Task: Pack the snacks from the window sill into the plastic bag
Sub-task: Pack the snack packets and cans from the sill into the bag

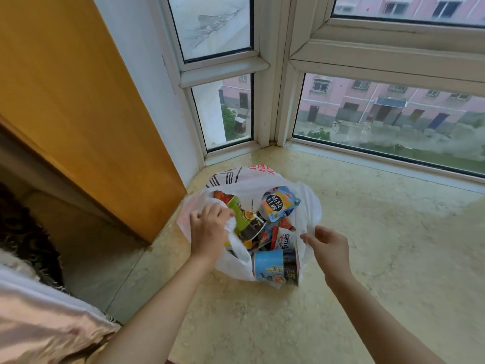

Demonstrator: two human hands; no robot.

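Two hands work the mouth of one white plastic bag (pixel 309 206), which sits on the window sill (pixel 380 245) in the corner by the glass, straight ahead of the person. The left hand (pixel 210 232) has its fingers curled round a bunched fold of the bag's left rim; the right hand (pixel 329 244) pinches the right rim between thumb and fingertips. The hands are apart, the open mouth between them, both about equally near to it. Inside, snacks fill the bag to the top: a blue spouted pouch (pixel 279 204) towards the far side, a green packet (pixel 240 212) by the left hand, a small red-and-white cup (pixel 284 237) in the middle, and a blue noodle cup (pixel 275 266) lying on its side at the near edge, its long axis running left to right, half out of the opening. No loose snacks show on the sill, so packing looks almost finished; the next move probably turns on drawing both rims up and inward over that near cup. The sill is pale mottled stone, window frames (pixel 270 101) meeting at the corner, an orange-brown panel (pixel 78 101) to the left.
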